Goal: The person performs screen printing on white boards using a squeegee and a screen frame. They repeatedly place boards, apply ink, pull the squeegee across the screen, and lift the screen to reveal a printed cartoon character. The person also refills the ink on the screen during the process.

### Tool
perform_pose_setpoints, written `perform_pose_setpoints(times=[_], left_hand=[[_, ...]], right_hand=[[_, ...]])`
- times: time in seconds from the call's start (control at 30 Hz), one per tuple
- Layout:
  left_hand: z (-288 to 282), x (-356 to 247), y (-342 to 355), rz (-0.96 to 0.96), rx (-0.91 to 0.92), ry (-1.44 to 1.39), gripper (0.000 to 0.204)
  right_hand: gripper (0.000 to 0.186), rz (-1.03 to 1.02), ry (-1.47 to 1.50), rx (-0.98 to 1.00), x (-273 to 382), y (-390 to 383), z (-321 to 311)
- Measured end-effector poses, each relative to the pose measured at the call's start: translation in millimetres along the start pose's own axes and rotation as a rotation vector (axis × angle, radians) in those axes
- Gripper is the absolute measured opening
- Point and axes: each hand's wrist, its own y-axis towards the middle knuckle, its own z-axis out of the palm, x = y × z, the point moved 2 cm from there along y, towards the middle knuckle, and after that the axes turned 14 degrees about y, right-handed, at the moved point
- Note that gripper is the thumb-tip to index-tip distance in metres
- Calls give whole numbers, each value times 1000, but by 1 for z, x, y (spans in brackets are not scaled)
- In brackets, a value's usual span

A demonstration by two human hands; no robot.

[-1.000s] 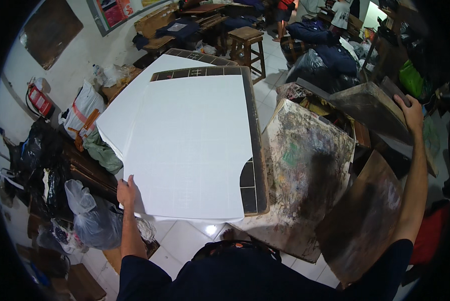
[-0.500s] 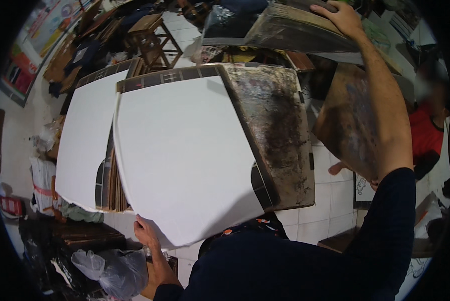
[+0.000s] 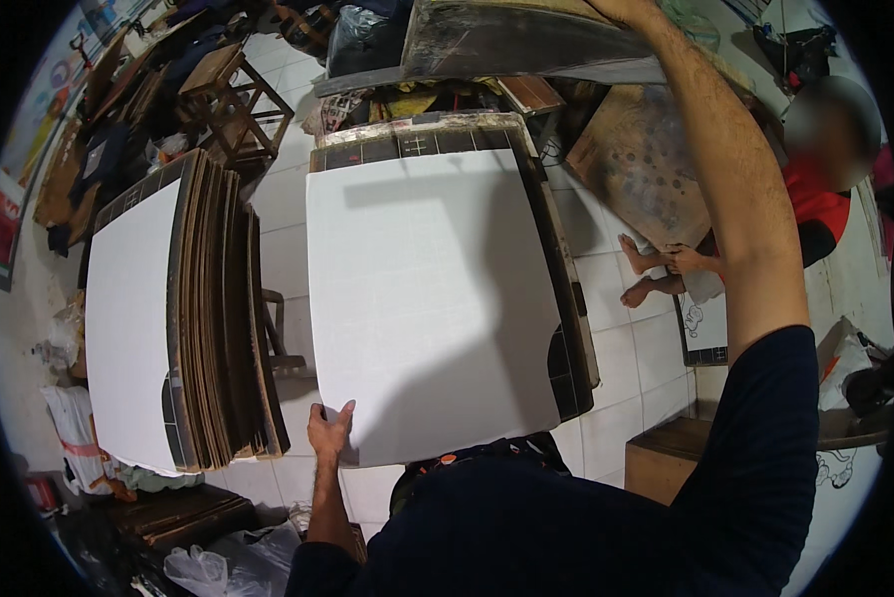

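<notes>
My left hand [image 3: 327, 430] grips the lower-left edge of a dark gridded board [image 3: 571, 368] covered by a white sheet [image 3: 417, 279], thumb on top; a paint-stained board edge shows beneath it. My right hand [image 3: 621, 12], cut off by the top of the picture, grips a large, grimy dark panel [image 3: 496, 45] raised over the far end of that board, its fingers only partly visible. To the left stands a thick stack of board edges [image 3: 218, 328] topped by another white sheet [image 3: 128, 328]. A shadow lies across the middle sheet.
A co-worker in red [image 3: 815, 224] sits at right beside a stained brown board [image 3: 626, 149], bare feet and hands visible, near a drawing [image 3: 703, 328]. A wooden stool [image 3: 208, 75] stands back left. Plastic bags [image 3: 228, 562] lie lower left; a brown box [image 3: 656, 468] lower right.
The white-covered board under my left hand has moved right, apart from the left stack, over the stained board. My right arm has swung up and forward with the dark panel. The view has shifted rightward.
</notes>
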Motion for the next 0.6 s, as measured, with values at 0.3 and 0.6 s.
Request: perform_pose_setpoints(times=[0.3,0.6], left_hand=[[-10,-21,1,-77,72,124,87],[-24,-45,16,-32,28,187,85]], right_hand=[[76,-66,52,-21,-8,35,0],[75,-51,2,-18,-15,56,-2]])
